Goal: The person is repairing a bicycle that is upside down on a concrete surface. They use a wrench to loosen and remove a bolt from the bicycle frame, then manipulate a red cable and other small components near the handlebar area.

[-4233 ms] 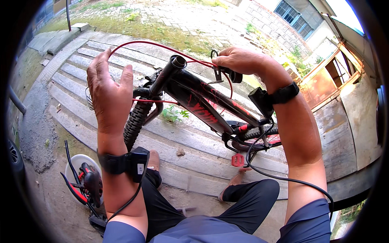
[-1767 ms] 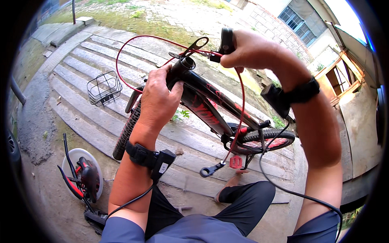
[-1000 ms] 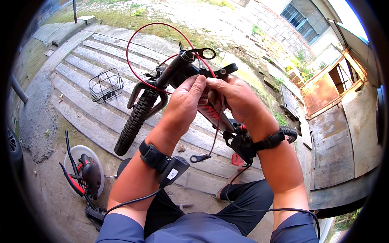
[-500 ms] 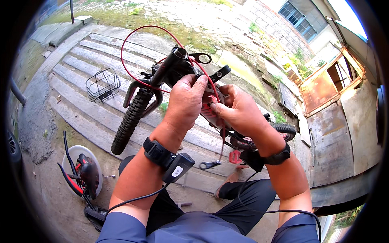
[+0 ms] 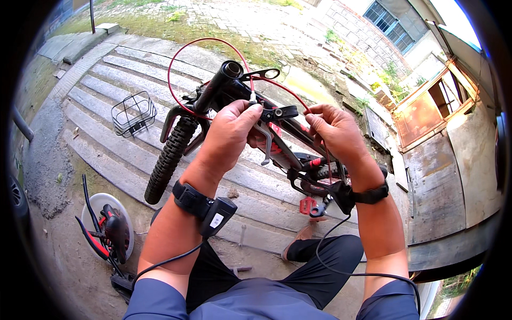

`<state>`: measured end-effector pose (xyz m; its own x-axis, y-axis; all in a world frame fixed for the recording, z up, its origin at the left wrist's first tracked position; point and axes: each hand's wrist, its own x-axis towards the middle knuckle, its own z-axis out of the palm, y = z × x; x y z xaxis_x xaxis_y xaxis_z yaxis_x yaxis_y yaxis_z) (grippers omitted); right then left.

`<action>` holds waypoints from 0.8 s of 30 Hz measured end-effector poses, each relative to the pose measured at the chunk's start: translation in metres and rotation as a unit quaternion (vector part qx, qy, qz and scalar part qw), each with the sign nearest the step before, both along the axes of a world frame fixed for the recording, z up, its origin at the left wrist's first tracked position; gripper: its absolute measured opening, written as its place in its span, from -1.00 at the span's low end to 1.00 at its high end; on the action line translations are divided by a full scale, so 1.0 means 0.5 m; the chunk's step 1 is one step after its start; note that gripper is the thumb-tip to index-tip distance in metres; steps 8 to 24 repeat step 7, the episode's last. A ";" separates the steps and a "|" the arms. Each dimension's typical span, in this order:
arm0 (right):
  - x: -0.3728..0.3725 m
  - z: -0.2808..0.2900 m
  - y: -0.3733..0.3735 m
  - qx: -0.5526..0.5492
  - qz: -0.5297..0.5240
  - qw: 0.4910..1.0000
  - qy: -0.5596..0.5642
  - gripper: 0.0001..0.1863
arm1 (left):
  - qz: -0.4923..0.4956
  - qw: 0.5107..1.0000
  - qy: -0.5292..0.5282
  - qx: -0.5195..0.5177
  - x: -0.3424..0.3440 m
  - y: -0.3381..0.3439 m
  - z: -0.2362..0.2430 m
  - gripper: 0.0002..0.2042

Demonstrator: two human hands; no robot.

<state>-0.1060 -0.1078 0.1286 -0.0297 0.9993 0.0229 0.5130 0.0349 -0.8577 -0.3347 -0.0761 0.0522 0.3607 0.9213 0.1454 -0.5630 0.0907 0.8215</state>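
A small black bicycle stands before me, its open head tube (image 5: 231, 69) pointing up and its knobby front tire (image 5: 169, 162) at the left. My left hand (image 5: 230, 130) is closed on a brake lever (image 5: 265, 143), whose black clamp (image 5: 282, 113) sticks out to the right. Between the thumb and fingers of my right hand (image 5: 338, 130) a red cable (image 5: 290, 92) is pinched, apart from the lever. Part of the cable hangs below this hand, near a dark ringed part (image 5: 318, 210) at its low end. A red cable loop (image 5: 172, 61) arches over the front end.
A wire basket (image 5: 133, 114) lies on the slatted concrete at the left. Near it on the ground are a black and red saddle (image 5: 114, 226) and a white round lid-like thing (image 5: 128, 213). A red pedal (image 5: 308, 205) sits by my foot. Rusty metal panels (image 5: 426, 125) stand at the right.
My right hand has moved right, away from the lever, drawing the red cable out. The hanging ringed part has swung right with it. My left hand has shifted slightly left, still holding the lever.
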 end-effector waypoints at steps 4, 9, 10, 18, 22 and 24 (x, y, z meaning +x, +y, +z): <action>-0.011 -0.037 0.004 -0.027 0.005 0.997 0.069 -0.82 | -0.082 0.991 -0.101 -0.023 -0.019 -0.003 0.003 -0.80; 0.002 -0.084 0.007 -0.036 0.046 0.996 0.063 -0.79 | -0.122 0.981 -0.141 -0.053 -0.021 -0.004 -0.001 -0.78; 0.002 -0.084 0.007 -0.036 0.046 0.996 0.063 -0.79 | -0.122 0.981 -0.141 -0.053 -0.021 -0.004 -0.001 -0.78; 0.002 -0.084 0.007 -0.036 0.046 0.996 0.063 -0.79 | -0.122 0.981 -0.141 -0.053 -0.021 -0.004 -0.001 -0.78; 0.002 -0.084 0.007 -0.036 0.046 0.996 0.063 -0.79 | -0.122 0.981 -0.141 -0.053 -0.021 -0.004 -0.001 -0.78; 0.002 -0.084 0.007 -0.036 0.046 0.996 0.063 -0.79 | -0.122 0.981 -0.141 -0.053 -0.021 -0.004 -0.001 -0.78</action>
